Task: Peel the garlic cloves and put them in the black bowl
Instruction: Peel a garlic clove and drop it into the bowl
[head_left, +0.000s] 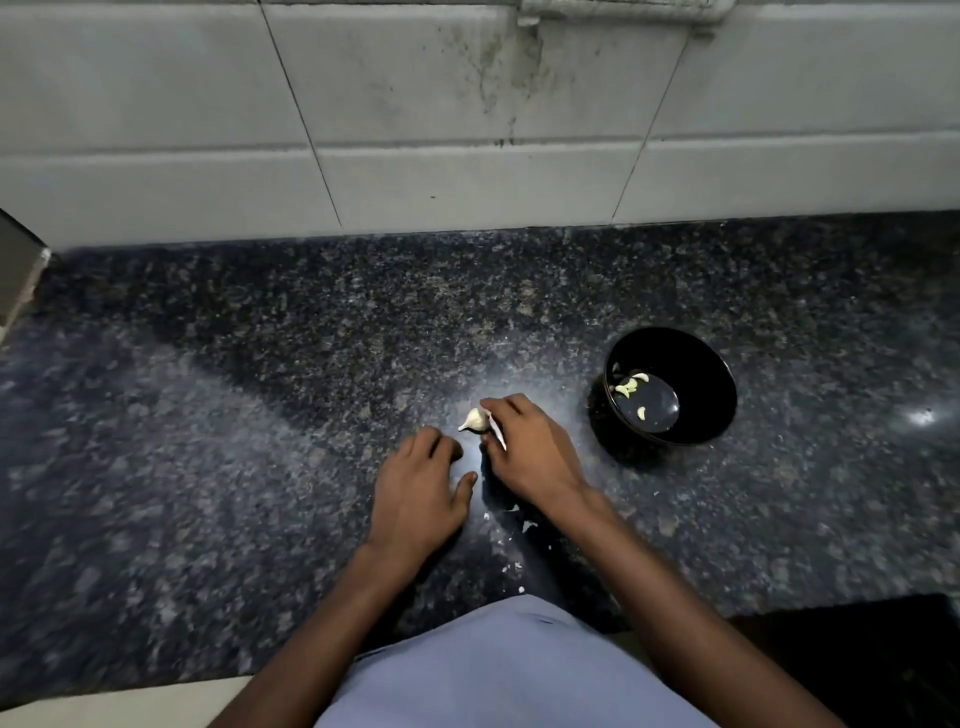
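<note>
A pale blue shirt front (514, 670) is filling the bottom of the view, closest of all, with both bare forearms reaching out from it over the dark speckled counter (208, 415). The left hand (415, 493) is lying palm down on the stone, its fingers curled loosely at the tips and gripping nothing, thumb pointing toward the other hand. The right hand (530, 452) is lying just beside it, its fingertips curling round the garlic piece (475, 420), which is sitting on the counter just past the left fingertips; a strip of papery skin (498, 434) is sticking out under the right fingers. Small white skin scraps (527, 526) are lying on the counter behind the right hand, toward the wrist. The black bowl (711, 384) is standing apart from the right hand on its outer side, holding several peeled cloves (629, 385).
</note>
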